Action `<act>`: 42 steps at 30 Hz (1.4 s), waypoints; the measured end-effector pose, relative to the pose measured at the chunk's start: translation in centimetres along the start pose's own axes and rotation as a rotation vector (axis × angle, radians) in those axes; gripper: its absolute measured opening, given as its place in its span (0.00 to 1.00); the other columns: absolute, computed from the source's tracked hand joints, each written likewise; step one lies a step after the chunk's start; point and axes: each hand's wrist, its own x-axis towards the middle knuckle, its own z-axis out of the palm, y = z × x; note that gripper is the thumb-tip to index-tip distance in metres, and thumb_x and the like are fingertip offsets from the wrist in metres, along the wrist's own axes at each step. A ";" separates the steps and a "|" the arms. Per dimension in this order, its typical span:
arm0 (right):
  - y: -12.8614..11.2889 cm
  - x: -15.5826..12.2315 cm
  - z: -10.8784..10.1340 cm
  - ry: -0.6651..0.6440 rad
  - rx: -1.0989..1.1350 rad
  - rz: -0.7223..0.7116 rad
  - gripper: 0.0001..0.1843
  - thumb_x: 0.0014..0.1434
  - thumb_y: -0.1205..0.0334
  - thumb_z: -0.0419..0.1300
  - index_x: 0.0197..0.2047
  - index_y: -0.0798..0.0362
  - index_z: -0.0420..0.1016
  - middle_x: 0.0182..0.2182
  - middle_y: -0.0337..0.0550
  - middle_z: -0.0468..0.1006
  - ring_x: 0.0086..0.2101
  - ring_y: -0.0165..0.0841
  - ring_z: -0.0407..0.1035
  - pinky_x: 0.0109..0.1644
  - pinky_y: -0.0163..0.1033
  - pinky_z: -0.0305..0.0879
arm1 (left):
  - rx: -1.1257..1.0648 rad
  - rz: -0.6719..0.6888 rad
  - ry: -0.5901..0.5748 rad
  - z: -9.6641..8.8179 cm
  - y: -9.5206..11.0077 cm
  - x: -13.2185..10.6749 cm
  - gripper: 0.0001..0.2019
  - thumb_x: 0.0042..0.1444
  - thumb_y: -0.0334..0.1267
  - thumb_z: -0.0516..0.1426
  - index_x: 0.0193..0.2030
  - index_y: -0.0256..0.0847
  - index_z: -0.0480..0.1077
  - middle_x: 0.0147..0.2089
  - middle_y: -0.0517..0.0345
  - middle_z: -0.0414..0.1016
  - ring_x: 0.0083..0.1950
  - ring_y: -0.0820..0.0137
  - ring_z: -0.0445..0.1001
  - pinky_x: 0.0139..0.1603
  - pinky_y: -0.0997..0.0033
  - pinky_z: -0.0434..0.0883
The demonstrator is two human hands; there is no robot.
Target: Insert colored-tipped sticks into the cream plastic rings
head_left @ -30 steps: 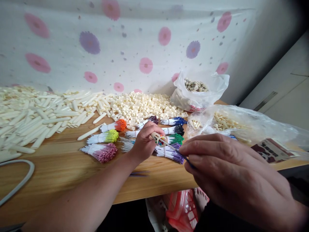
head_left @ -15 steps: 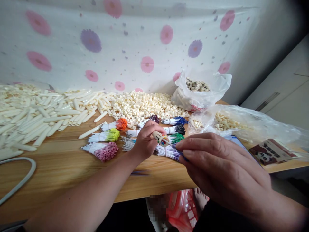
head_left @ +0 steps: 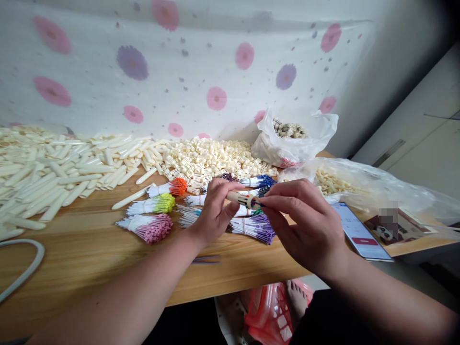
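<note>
My left hand (head_left: 216,211) is closed around a cream slotted pen barrel (head_left: 241,198), held almost level above the table with its open end to the right. Coloured bits show in its slots and at its mouth. My right hand (head_left: 305,225) pinches a thin dark blue or purple pen refill (head_left: 259,205) at that mouth; most of the refill is hidden by the barrel and fingers. Below and around lie banded bundles of refills: purple (head_left: 253,228), pink (head_left: 149,227), yellow (head_left: 153,204), orange (head_left: 167,187) and blue (head_left: 258,181), plus black and green ones partly covered.
Slotted barrels (head_left: 212,158) and long cream pen tubes (head_left: 68,175) are heaped along the back. A white bag (head_left: 283,148) and a clear bag (head_left: 381,184) stand right, near a phone (head_left: 359,232) and a panda-printed box (head_left: 398,230). A white cable (head_left: 38,258) curves at left.
My right hand has moved forward and left, bringing the refill further into the barrel. The barrel has turned more level. The phone and purple bundle are less covered now.
</note>
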 end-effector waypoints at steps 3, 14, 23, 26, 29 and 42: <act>0.0 0.0 -0.3 0.000 0.012 0.009 0.10 0.54 0.74 0.60 0.39 0.52 0.71 0.34 0.44 0.73 0.35 0.33 0.68 0.38 0.42 0.66 | 0.028 0.000 0.022 0.1 0.0 0.0 0.24 0.61 0.55 0.41 0.50 0.42 0.67 0.44 0.51 0.62 0.50 0.64 0.62 0.53 0.61 0.61; 0.6 0.0 0.6 -0.039 0.050 0.113 0.04 0.55 0.72 0.60 0.33 0.53 0.72 0.32 0.44 0.70 0.35 0.33 0.65 0.38 0.43 0.65 | 0.112 0.042 0.134 0.3 -0.1 -0.1 0.22 0.60 0.55 0.46 0.43 0.40 0.71 0.40 0.53 0.61 0.45 0.65 0.63 0.47 0.62 0.64; 0.2 -0.4 1.6 -0.014 0.261 0.356 0.07 0.58 0.70 0.56 0.36 0.54 0.75 0.35 0.46 0.70 0.37 0.34 0.66 0.41 0.45 0.64 | 0.243 0.045 0.263 0.4 -0.5 -0.1 0.18 0.58 0.54 0.50 0.40 0.42 0.72 0.38 0.55 0.60 0.42 0.66 0.64 0.44 0.64 0.66; 0.2 -0.6 1.9 -0.026 0.392 0.469 0.08 0.59 0.68 0.56 0.37 0.52 0.76 0.37 0.46 0.69 0.39 0.35 0.65 0.43 0.46 0.64 | 0.287 0.032 0.287 0.3 -0.9 -0.1 0.17 0.57 0.53 0.51 0.39 0.42 0.72 0.39 0.55 0.60 0.42 0.66 0.64 0.44 0.64 0.66; 0.4 -0.7 2.0 -0.050 0.469 0.557 0.08 0.58 0.66 0.55 0.38 0.51 0.77 0.39 0.46 0.68 0.41 0.35 0.64 0.44 0.47 0.63 | 0.336 0.027 0.305 0.3 -1.1 -0.1 0.17 0.57 0.52 0.52 0.39 0.41 0.73 0.38 0.54 0.60 0.42 0.65 0.63 0.43 0.64 0.66; 0.7 0.0 1.2 -0.172 0.645 0.790 0.09 0.55 0.59 0.57 0.33 0.52 0.78 0.40 0.46 0.67 0.42 0.37 0.63 0.48 0.46 0.59 | 0.366 0.038 0.298 0.3 -1.0 -0.1 0.16 0.57 0.50 0.53 0.37 0.40 0.74 0.37 0.54 0.60 0.41 0.65 0.63 0.42 0.63 0.66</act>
